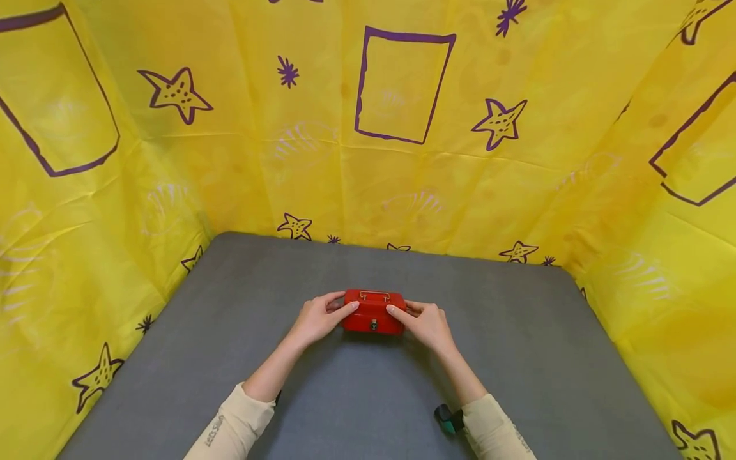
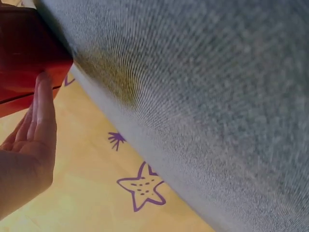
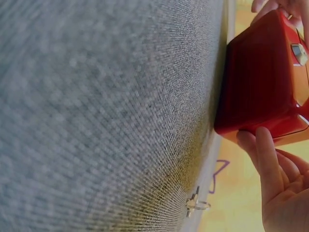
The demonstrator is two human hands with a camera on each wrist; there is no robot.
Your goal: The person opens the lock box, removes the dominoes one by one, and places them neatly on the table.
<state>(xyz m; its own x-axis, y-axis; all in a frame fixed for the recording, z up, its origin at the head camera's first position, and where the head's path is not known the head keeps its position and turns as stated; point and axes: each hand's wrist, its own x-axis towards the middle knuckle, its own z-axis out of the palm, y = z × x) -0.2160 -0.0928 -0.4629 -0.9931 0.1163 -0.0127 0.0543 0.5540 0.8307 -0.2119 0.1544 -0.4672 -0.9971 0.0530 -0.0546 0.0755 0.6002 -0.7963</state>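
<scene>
A small red cash box point(image 1: 374, 313) with a metal carry handle on its lid and a round silver lock on its front is held between both hands. My left hand point(image 1: 319, 317) grips its left end, thumb at the front edge of the lid and fingers along the side. At the right end my right hand point(image 1: 427, 323) grips in the same way. The right wrist view shows the lock point(image 3: 299, 54) and the lower front of the box close to the table; whether it touches the table I cannot tell. The lid looks closed.
Small keys on a ring point(image 3: 195, 204) lie on the grey table point(image 1: 368, 402), beyond the right hand in the right wrist view. Yellow cloth walls point(image 1: 322, 172) with purple drawings stand along the table's back and sides. A dark device point(image 1: 447, 420) sits at the right wrist.
</scene>
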